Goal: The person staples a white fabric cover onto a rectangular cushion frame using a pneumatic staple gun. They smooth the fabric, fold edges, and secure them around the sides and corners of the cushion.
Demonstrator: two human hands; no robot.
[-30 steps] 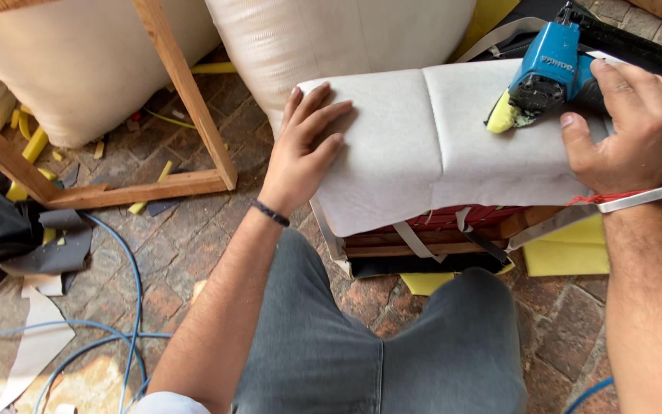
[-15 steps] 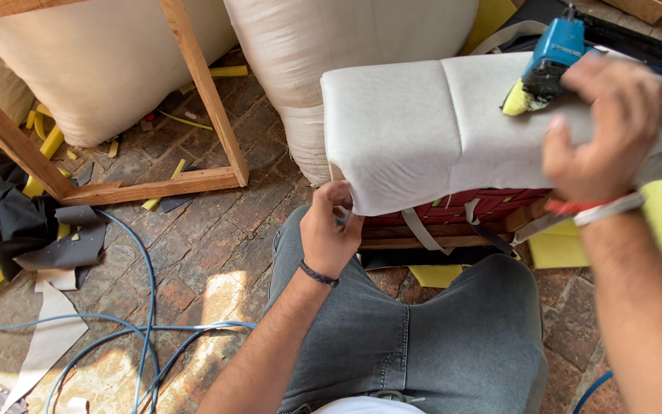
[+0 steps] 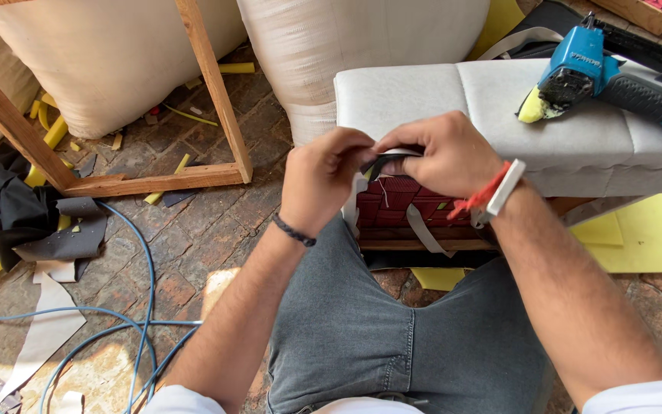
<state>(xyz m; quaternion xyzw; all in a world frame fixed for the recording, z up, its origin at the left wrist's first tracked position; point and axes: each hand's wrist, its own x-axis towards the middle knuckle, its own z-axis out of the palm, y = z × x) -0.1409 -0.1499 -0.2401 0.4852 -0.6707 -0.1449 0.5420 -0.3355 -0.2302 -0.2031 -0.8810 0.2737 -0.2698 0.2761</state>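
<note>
Upholstered seat cushion, resting across the person's knees so its front edge faces the hands. Left hand and right hand meet at that edge, both pinching a dark strip of webbing taut over the fabric fold. Blue pneumatic stapler lies parked on the cushion's top, right of the hands, within reach.

Upholstery workshop: brick floor, bare wooden frame, foam offcuts, pneumatic stapler, air hose.
</note>
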